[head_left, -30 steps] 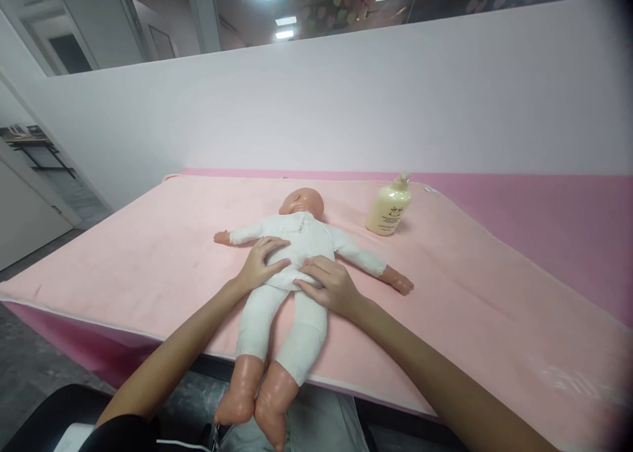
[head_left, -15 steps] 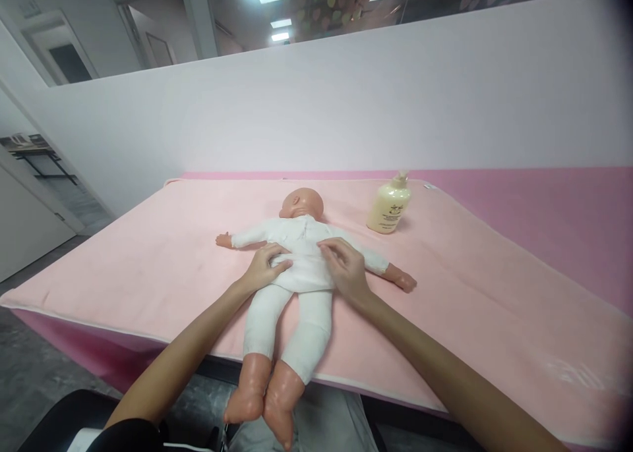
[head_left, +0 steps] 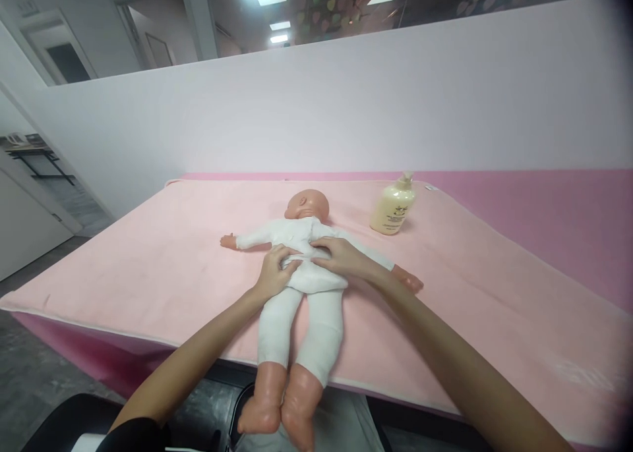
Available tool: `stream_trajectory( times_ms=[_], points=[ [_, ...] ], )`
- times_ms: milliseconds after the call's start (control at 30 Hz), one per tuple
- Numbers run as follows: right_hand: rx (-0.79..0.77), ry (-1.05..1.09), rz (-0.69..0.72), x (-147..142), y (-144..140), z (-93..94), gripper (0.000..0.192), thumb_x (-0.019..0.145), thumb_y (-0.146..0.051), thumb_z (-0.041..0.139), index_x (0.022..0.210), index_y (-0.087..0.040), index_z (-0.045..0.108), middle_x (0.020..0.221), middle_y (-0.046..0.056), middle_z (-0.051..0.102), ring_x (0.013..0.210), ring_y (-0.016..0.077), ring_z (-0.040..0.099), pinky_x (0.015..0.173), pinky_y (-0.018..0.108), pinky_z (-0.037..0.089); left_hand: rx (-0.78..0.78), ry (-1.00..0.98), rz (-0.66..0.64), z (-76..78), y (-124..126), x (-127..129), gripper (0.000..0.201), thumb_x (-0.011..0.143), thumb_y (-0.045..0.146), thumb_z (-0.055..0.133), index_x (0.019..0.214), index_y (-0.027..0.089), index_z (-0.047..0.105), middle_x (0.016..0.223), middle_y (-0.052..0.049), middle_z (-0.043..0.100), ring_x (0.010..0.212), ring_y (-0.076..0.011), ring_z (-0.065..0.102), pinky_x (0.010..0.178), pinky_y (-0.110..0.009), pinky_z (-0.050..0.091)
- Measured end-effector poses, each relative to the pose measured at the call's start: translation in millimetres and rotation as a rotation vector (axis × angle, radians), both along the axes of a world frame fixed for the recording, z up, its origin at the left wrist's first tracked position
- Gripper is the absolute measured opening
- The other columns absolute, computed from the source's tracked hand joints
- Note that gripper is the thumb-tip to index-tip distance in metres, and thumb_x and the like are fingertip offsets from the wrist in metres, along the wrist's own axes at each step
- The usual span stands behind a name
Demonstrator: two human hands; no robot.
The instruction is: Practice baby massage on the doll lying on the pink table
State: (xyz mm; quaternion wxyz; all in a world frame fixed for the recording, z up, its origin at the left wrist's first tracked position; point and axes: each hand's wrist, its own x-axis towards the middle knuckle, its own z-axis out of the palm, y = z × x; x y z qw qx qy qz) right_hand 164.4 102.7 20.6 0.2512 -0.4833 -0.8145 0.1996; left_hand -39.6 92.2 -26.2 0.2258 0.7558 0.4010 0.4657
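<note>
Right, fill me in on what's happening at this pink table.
A person has both hands on a baby doll in white clothes, lying face up on a pink blanket with its feet past the near edge. The left hand and the right hand rest on the doll's belly, fingertips meeting at the middle. A cream pump bottle stands untouched beyond the doll's arm, on the person's right.

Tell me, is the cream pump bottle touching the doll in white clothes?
Apart: the head view shows pink blanket between pump bottle and doll.
</note>
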Motion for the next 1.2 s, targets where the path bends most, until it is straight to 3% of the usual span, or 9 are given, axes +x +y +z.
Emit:
stream_trajectory(
  times_ms=[167, 333, 533, 633, 700, 767, 867, 1000, 1200],
  points=[
    [0.053, -0.013, -0.043, -5, 4, -11.1, 0.014, 0.081, -0.018, 0.061, 0.090, -0.017, 0.072, 0.096, 0.006, 0.074, 0.091, 0.0220, 0.066, 0.082, 0.032, 0.047, 0.020, 0.036, 0.010, 5.4, -6, 5, 0.020, 0.090, 0.031, 0.058, 0.102, 0.020, 0.069, 0.095, -0.005, 0.066, 0.095, -0.0206, 0.060, 0.089, -0.036, 0.045],
    [0.089, 0.061, -0.098, -5, 3, -20.3, 0.008, 0.080, -0.014, 0.063, 0.084, -0.016, 0.070, 0.093, 0.007, 0.073, 0.088, 0.0210, 0.065, 0.080, 0.031, 0.046, -0.004, 0.044, 0.040, 24.2, 18, -2, 0.031, 0.093, 0.034, 0.051, 0.116, 0.017, 0.064, 0.116, -0.010, 0.062, 0.103, -0.0207, 0.061, 0.093, -0.036, 0.049],
    [0.128, 0.094, -0.087, -4, 3, -26.2, 0.010, 0.082, -0.016, 0.062, 0.088, -0.016, 0.070, 0.096, 0.008, 0.073, 0.092, 0.0219, 0.064, 0.086, 0.034, 0.047, -0.032, 0.496, -0.109, 40.1, 44, -9, 0.047, 0.082, 0.031, 0.064, 0.127, 0.020, 0.061, 0.134, -0.009, 0.060, 0.128, -0.0277, 0.050, 0.111, -0.044, 0.037],
    [0.226, 0.067, -0.094, -5, 3, -33.6, 0.014, 0.084, -0.018, 0.058, 0.093, -0.015, 0.068, 0.099, 0.010, 0.071, 0.096, 0.0240, 0.062, 0.090, 0.038, 0.047, 0.014, 0.587, -0.054, 44.9, 45, -2, 0.039, 0.080, 0.028, 0.061, 0.118, 0.018, 0.065, 0.123, -0.008, 0.066, 0.118, -0.0271, 0.057, 0.103, -0.041, 0.043],
    [0.291, 0.071, -0.085, -6, 3, -38.1, 0.015, 0.084, -0.020, 0.056, 0.093, -0.016, 0.067, 0.098, 0.010, 0.070, 0.097, 0.0248, 0.061, 0.091, 0.039, 0.048, 0.026, 0.646, -0.024, 48.7, 45, 5, 0.025, 0.078, 0.024, 0.059, 0.101, 0.018, 0.068, 0.103, -0.007, 0.072, 0.098, -0.0248, 0.064, 0.087, -0.037, 0.048],
    [0.358, 0.139, -0.122, -8, 4, -41.2, 0.017, 0.084, -0.020, 0.054, 0.097, -0.017, 0.066, 0.098, 0.010, 0.070, 0.097, 0.0242, 0.062, 0.091, 0.039, 0.049, 0.035, 0.723, 0.003, 52.4, 47, 10, 0.011, 0.077, 0.021, 0.055, 0.080, 0.018, 0.065, 0.081, -0.006, 0.070, 0.077, -0.0216, 0.064, 0.070, -0.033, 0.046],
    [0.460, 0.266, -0.267, -11, 9, -43.7, 0.028, 0.084, -0.017, 0.051, 0.108, -0.016, 0.064, 0.104, 0.010, 0.070, 0.101, 0.0234, 0.063, 0.093, 0.038, 0.050, 0.065, 0.797, 0.048, 54.1, 49, 14, 0.011, 0.075, 0.018, 0.052, 0.066, 0.019, 0.056, 0.067, -0.004, 0.064, 0.065, -0.0196, 0.058, 0.060, -0.032, 0.039],
    [0.380, 0.188, -0.319, -12, 23, -46.7, 0.033, 0.076, -0.012, 0.060, 0.108, -0.014, 0.066, 0.113, 0.012, 0.070, 0.109, 0.0261, 0.062, 0.098, 0.039, 0.048, 0.163, 0.801, 0.010, 45.6, 46, 13, 0.014, 0.078, 0.014, 0.049, 0.078, 0.019, 0.062, 0.080, -0.005, 0.066, 0.078, -0.0207, 0.060, 0.069, -0.033, 0.043],
    [0.263, 0.078, -0.294, -11, 36, -46.2, 0.015, 0.081, -0.011, 0.060, 0.089, -0.016, 0.072, 0.100, 0.008, 0.074, 0.097, 0.0222, 0.066, 0.092, 0.034, 0.048, 0.498, 0.876, 0.012, 34.6, 37, 7, 0.028, 0.089, 0.015, 0.042, 0.103, 0.017, 0.067, 0.090, -0.009, 0.066, 0.086, -0.0231, 0.058, 0.077, -0.037, 0.044]
  ],
)
